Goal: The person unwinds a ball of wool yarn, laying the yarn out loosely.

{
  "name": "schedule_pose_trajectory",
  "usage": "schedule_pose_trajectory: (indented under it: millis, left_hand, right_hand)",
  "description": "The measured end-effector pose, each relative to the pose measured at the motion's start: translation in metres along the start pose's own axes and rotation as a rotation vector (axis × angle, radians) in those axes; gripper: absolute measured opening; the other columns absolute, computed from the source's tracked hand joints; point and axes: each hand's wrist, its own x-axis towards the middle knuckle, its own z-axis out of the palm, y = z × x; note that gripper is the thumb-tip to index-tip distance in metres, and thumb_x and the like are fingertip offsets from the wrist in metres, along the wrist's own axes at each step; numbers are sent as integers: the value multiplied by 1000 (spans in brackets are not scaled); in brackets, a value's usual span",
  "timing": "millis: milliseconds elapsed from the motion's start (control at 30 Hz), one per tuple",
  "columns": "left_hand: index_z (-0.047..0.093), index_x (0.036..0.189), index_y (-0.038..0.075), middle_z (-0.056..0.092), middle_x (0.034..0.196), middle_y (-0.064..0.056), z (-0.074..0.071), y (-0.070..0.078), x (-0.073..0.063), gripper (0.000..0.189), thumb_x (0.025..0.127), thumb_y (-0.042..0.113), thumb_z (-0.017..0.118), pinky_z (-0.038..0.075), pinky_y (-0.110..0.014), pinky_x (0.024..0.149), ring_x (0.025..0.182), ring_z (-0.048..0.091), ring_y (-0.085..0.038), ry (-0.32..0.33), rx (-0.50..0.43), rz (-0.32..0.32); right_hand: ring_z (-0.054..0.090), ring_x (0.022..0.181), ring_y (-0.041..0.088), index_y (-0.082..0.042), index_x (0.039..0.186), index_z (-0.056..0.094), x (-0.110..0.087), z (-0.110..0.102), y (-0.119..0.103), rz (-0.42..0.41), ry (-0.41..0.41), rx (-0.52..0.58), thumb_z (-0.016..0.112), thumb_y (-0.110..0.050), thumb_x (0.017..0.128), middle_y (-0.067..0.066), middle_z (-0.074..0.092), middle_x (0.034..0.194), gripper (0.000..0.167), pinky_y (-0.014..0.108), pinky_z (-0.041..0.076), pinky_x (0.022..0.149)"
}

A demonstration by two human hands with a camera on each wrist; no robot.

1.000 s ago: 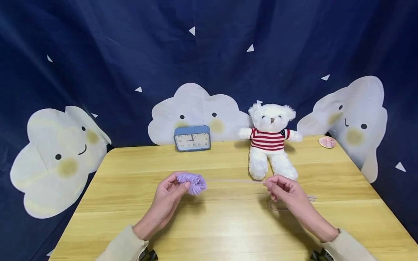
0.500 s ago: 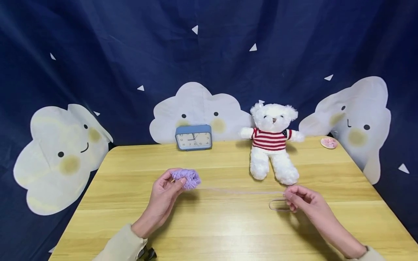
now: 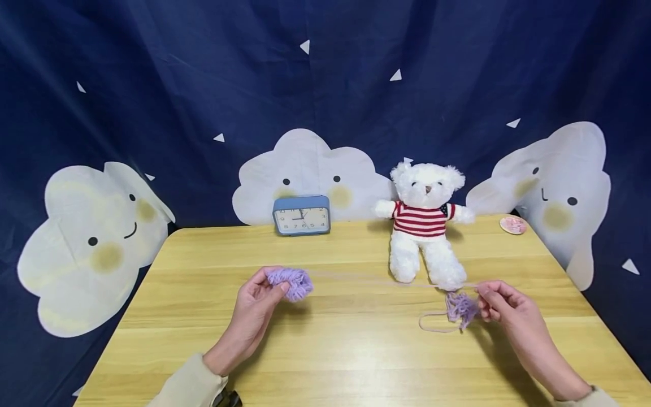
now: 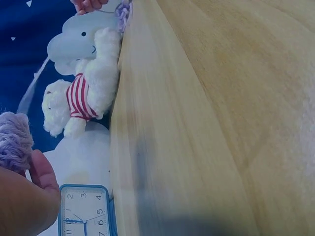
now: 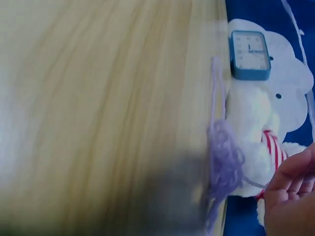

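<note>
- Your left hand (image 3: 254, 309) pinches the bundle (image 3: 295, 284) between thumb and fingers, above the table (image 3: 356, 353), well in from its left edge.
- Your right hand (image 3: 516, 312), nearer the right edge, pinches the strand (image 4: 32, 89), thumb against curled fingers; the strand runs across to the bundle.
- The loose yarn (image 3: 461, 309) lies just beside that hand, in front of the bear (image 3: 419, 220).
- The clock (image 3: 302, 219) stands by the back edge, the disc (image 3: 512, 225) near the back right corner.

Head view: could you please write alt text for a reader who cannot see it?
A person's left hand holds a lilac yarn bundle above a wooden table, while the right hand pinches a strand stretched from the bundle. A loose yarn tangle lies near the right hand; behind are a blue clock and white teddy bear.
</note>
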Motion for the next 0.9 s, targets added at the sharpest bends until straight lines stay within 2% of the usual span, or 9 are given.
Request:
schedule_pose_trajectory:
  millis: [167,267,433,533,667,800,900]
  left_hand:
    - [64,125,-4,66,119,-10,0,0,1,27,99,-11,69,59,-28,99,107,65,-16,-4,-21,7]
    - [64,125,-2,65,119,-9,0,2,2,26,100,-10,68,60,-27,99,106,65,-16,-2,-42,1]
    - [63,126,-3,65,120,-8,-1,6,3,25,102,-10,66,60,-27,98,107,66,-14,-9,-76,-2]
    - [62,126,-3,64,121,-8,-1,8,3,25,102,-10,65,60,-27,98,107,66,-14,-8,-88,-8]
    - [60,128,-4,63,124,-9,1,8,4,27,102,-10,66,59,-28,101,109,65,-15,-13,-84,-19]
    - [58,130,-5,61,127,-11,1,7,3,30,102,-9,67,59,-29,102,111,65,-16,-18,-59,-40]
    - [57,132,-6,60,129,-13,2,7,3,32,102,-10,67,59,-29,103,112,64,-16,-17,-46,-62]
  right_hand:
    - [58,65,11,-4,102,76,3,-17,3,81,42,-131,64,-10,111,1,67,81,16,23,52,54]
    - [53,61,11,-5,100,74,5,-25,4,131,48,-279,64,-15,112,-2,64,77,19,25,47,49]
    - [53,62,10,-2,104,71,13,-34,2,217,-21,-510,61,-20,113,-5,64,79,23,25,46,51]
    - [55,66,9,3,113,71,18,-37,0,273,-78,-548,60,-22,114,-4,65,83,27,24,47,54]
    - [57,71,11,10,127,66,23,-36,-1,298,-131,-551,57,-18,115,1,64,86,32,25,50,59]
    - [61,80,14,15,135,61,23,-28,1,262,-155,-533,57,-12,114,5,67,95,35,27,55,66]
    - [62,82,12,15,139,60,19,-20,3,212,-111,-561,61,-13,112,2,69,103,39,27,57,68]
